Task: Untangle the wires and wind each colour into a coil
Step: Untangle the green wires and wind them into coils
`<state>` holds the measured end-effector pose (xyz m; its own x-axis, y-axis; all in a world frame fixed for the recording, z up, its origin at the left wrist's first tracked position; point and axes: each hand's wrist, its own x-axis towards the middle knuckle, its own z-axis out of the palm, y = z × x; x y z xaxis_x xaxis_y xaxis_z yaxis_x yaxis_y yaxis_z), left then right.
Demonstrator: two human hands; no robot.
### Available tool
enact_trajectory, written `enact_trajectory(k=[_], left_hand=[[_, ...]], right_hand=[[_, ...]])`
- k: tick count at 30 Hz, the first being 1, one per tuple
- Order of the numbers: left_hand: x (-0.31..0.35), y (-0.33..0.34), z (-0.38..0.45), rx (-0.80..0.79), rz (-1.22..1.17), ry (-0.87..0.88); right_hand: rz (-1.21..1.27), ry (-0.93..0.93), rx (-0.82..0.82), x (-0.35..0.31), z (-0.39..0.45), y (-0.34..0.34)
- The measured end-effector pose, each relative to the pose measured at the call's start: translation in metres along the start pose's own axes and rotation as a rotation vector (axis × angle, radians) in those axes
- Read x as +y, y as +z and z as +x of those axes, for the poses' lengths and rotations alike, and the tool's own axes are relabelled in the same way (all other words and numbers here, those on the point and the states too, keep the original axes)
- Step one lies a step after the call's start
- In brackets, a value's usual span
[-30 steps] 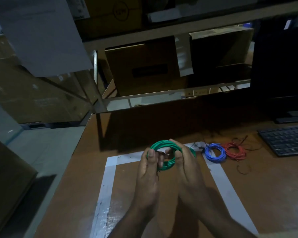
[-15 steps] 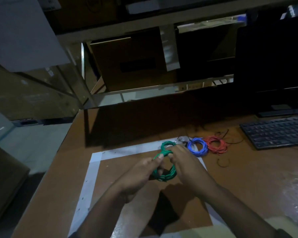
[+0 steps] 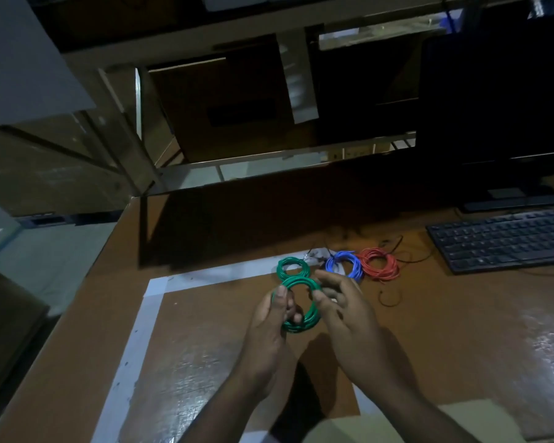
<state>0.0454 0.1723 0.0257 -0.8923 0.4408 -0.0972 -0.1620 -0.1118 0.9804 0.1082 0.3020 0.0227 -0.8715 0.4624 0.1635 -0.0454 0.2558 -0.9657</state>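
Held up over the brown wooden desk (image 3: 461, 330), inside its white tape outline (image 3: 147, 302): green wire coil (image 3: 301, 302), left rim pinched by left hand (image 3: 269, 334), right rim beside right hand (image 3: 349, 318), fingers loosely spread. Lay near far edge: second green coil (image 3: 293, 266), blue coil (image 3: 344, 263), red coil (image 3: 379, 263).

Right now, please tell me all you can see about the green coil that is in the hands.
The held green coil is thin plastic-coated wire wound in many round loops, held above the brown table. The left hand pinches its left side; the right hand is at its right side with relaxed fingers. Behind it a second green coil lies on the table.
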Motion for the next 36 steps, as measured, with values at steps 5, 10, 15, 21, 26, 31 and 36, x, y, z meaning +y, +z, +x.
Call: enact_trajectory(k=[5, 10, 15, 21, 26, 31, 36], left_hand=[[0.002, -0.009, 0.008, -0.005, -0.005, 0.03], [0.006, -0.015, 0.01, -0.03, -0.008, 0.022], [0.014, -0.025, 0.008, -0.069, -0.01, 0.024], [0.03, -0.041, 0.003, -0.173, 0.02, 0.01], [0.042, -0.05, 0.002, -0.222, 0.04, 0.058], [0.044, -0.062, 0.008, -0.185, 0.11, 0.138], [0.039, -0.068, 0.006, -0.19, 0.25, 0.211]], right_hand=[[0.099, 0.093, 0.029, 0.0, 0.001, -0.008], [0.054, 0.089, 0.105, -0.003, 0.003, -0.004], [-0.105, 0.027, 0.123, -0.014, 0.01, 0.0], [-0.517, -0.235, 0.266, -0.023, 0.021, 0.014], [-0.286, -0.056, 0.054, -0.029, 0.02, 0.029], [0.066, 0.049, -0.061, -0.037, 0.011, 0.042], [0.183, 0.187, -0.101, -0.042, 0.003, 0.047]])
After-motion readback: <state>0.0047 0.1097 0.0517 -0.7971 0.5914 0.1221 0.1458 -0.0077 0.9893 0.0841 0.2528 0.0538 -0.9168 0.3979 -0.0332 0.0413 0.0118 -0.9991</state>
